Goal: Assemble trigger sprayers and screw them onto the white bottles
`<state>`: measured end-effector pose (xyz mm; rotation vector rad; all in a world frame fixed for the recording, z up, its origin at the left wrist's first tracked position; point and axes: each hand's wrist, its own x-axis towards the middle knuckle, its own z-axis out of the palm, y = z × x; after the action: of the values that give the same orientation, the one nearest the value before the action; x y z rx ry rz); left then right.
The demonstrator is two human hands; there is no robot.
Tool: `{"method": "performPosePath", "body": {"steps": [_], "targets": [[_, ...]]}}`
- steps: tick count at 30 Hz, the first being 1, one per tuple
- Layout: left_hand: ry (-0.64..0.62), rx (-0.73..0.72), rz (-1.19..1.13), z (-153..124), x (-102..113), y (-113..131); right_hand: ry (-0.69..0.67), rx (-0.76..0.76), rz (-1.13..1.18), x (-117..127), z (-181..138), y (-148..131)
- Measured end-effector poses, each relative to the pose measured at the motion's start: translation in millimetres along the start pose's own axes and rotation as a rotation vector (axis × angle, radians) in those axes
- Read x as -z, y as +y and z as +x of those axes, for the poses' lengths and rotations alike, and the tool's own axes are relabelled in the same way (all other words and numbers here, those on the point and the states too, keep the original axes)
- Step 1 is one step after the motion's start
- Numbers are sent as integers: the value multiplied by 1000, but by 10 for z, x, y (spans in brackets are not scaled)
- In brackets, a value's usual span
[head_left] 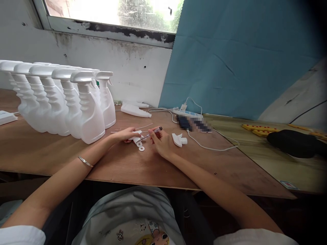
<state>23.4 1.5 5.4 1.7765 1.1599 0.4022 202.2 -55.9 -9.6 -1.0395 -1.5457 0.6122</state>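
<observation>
My left hand (127,134) is closed around a white spray trigger head (138,133), partly hidden by the fingers. In my right hand (159,141) is a small screwdriver (158,130) with a dark handle end; its thin tip points left, at the spray head's collar. Two white ring washers, one near washer (141,148) and one against the collar (139,144), are just below the hands. A second white trigger head (179,140) lies on its side to the right of my right hand. Thin clear tubes (145,126) lie behind my hands.
Rows of white spray bottles (88,112) stand on the brown table (122,166) at left. A white bottle (135,110) lies by the wall. A power strip (190,113), cables and a blurred dark device (194,123) sit back right. Yellow strips (260,129) and a black object (293,143) lie far right.
</observation>
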Motion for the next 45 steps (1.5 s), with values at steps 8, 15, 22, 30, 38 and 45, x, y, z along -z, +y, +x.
{"method": "performPosePath", "body": {"steps": [8, 15, 22, 30, 38, 45], "targets": [[61, 28, -90, -7, 2, 6, 49, -74, 64, -1, 31, 30], [127, 41, -382, 56, 27, 5, 121, -217, 175, 19, 111, 79], [-49, 48, -645, 54, 50, 3, -121, -310, 45, 18, 177, 320], [-53, 86, -648, 64, 56, -29, -179, -138, -415, 39, 124, 295], [-85, 120, -691, 60, 50, -23, -186, 315, -470, 17, 71, 228], [-247, 96, -631, 6, -3, 44, -229, 343, -478, 30, 52, 81]]}}
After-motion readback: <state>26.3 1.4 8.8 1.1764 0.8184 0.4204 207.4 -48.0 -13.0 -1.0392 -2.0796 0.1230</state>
